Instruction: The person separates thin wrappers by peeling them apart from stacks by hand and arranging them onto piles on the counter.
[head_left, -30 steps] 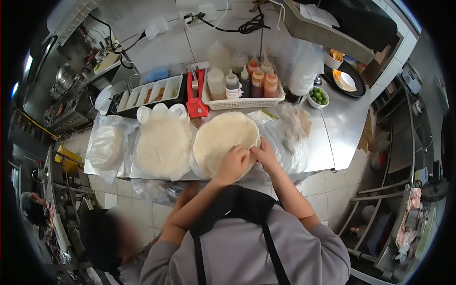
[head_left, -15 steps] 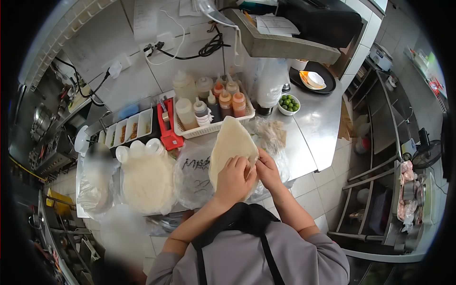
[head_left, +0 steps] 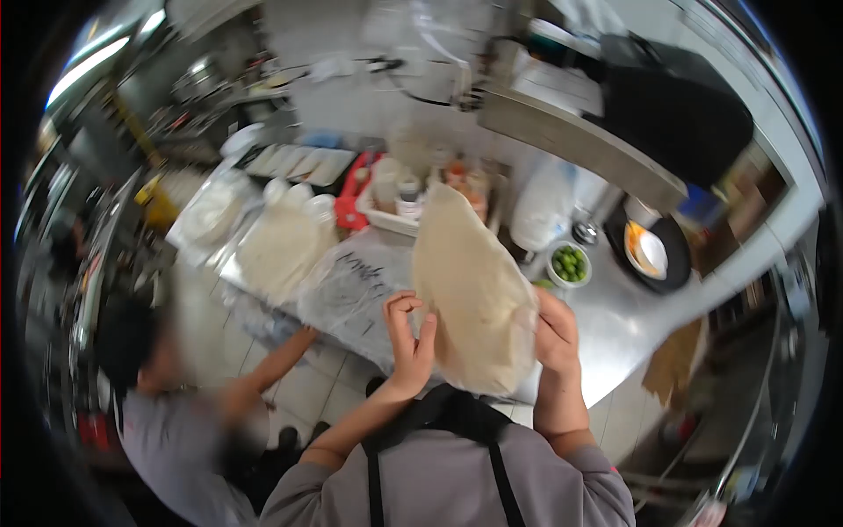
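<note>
Metal counter [head_left: 606,329] carries a flat plastic bag [head_left: 358,283], likely as a work layer. Above the near edge, a pale dough sheet [head_left: 474,294] hangs tilted, its right side gripped by the right hand [head_left: 557,334], presumably for support; the left hand [head_left: 411,344] has its fingers parted alongside, contact unclear.

A short-sleeved grey shirt [head_left: 439,479] sits beneath black straps [head_left: 375,487].
</note>
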Demonstrator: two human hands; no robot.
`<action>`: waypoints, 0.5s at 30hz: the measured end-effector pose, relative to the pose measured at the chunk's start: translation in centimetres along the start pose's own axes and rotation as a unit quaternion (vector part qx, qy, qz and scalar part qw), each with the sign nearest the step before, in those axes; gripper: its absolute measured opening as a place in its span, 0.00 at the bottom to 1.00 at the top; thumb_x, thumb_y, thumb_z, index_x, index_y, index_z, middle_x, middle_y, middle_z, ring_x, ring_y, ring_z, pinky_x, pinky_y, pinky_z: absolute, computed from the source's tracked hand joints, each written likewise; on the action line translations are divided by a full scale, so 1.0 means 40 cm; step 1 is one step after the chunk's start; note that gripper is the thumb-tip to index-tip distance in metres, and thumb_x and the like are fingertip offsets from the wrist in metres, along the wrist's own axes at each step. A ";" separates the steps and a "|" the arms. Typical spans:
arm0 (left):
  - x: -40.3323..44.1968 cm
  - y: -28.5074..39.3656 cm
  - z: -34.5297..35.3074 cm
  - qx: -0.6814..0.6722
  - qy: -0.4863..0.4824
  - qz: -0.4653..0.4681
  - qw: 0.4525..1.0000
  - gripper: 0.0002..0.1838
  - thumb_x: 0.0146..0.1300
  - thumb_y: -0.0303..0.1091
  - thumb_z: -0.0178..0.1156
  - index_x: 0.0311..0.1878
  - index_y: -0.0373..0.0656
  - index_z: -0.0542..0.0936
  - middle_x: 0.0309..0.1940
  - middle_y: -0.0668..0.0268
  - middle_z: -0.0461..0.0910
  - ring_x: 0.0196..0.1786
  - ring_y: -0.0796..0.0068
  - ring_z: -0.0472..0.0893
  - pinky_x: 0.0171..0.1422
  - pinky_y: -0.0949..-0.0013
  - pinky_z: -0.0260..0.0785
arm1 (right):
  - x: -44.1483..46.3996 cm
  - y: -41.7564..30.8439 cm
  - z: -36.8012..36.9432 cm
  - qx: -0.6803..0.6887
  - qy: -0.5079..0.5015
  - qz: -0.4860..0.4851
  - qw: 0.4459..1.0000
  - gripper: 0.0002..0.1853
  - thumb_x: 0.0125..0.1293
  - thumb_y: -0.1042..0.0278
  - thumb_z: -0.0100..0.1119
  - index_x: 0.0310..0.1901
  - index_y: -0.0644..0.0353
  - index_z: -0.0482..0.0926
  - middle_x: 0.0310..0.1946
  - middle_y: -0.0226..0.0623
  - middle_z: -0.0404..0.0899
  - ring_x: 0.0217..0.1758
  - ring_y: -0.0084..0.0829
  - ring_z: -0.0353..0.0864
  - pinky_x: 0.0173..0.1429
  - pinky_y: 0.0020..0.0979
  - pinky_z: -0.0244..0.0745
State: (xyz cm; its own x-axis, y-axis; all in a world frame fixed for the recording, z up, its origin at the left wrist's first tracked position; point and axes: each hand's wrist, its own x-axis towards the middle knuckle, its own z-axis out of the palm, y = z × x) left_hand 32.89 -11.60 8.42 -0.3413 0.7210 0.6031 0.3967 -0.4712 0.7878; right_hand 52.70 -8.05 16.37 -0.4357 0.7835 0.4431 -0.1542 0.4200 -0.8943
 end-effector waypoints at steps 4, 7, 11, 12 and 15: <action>-0.157 -0.007 -0.017 -0.165 0.139 -0.220 0.951 0.19 0.65 0.34 0.51 0.54 0.37 0.60 0.50 0.60 0.65 0.54 0.72 0.63 0.60 0.69 0.53 | -0.006 -0.003 -0.036 0.125 -0.096 -0.030 0.987 0.16 0.59 0.72 0.49 0.47 0.72 0.74 0.41 0.39 0.78 0.43 0.28 0.77 0.47 0.26 0.69; -0.230 0.041 -0.059 -0.413 0.193 -0.290 0.841 0.19 0.66 0.36 0.50 0.55 0.37 0.62 0.51 0.63 0.69 0.54 0.76 0.68 0.60 0.71 0.58 | 0.004 -0.010 -0.046 0.132 -0.179 -0.018 0.975 0.16 0.60 0.70 0.49 0.46 0.72 0.75 0.39 0.37 0.79 0.40 0.27 0.77 0.46 0.26 0.69; -0.327 0.113 -0.090 -0.342 0.321 -0.238 0.850 0.15 0.70 0.37 0.43 0.52 0.38 0.69 0.49 0.65 0.75 0.51 0.77 0.74 0.56 0.71 0.65 | -0.011 0.029 -0.031 0.182 -0.234 0.041 0.954 0.15 0.61 0.71 0.52 0.47 0.70 0.74 0.40 0.34 0.78 0.40 0.21 0.75 0.44 0.23 0.68; -0.353 0.126 -0.105 -0.303 0.343 -0.227 0.860 0.16 0.70 0.39 0.42 0.53 0.38 0.68 0.49 0.64 0.74 0.52 0.76 0.73 0.57 0.71 0.64 | -0.022 0.051 -0.020 0.207 -0.245 0.074 0.944 0.15 0.61 0.71 0.52 0.47 0.70 0.74 0.41 0.34 0.78 0.40 0.21 0.75 0.44 0.22 0.68; -0.430 0.175 -0.133 -0.238 0.414 -0.193 0.857 0.20 0.71 0.43 0.40 0.55 0.37 0.67 0.51 0.62 0.73 0.53 0.73 0.73 0.58 0.70 0.63 | -0.070 0.119 0.009 0.294 -0.288 0.176 0.894 0.17 0.59 0.73 0.53 0.51 0.68 0.73 0.44 0.35 0.78 0.44 0.23 0.76 0.48 0.24 0.70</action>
State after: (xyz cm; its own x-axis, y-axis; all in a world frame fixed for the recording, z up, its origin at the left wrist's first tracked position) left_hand 36.98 -30.00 4.22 -0.9350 0.3545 0.0129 -0.2069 -0.5745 0.7919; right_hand 52.88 -8.41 10.83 -0.9076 0.3820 0.1739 -0.2836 -0.2527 -0.9251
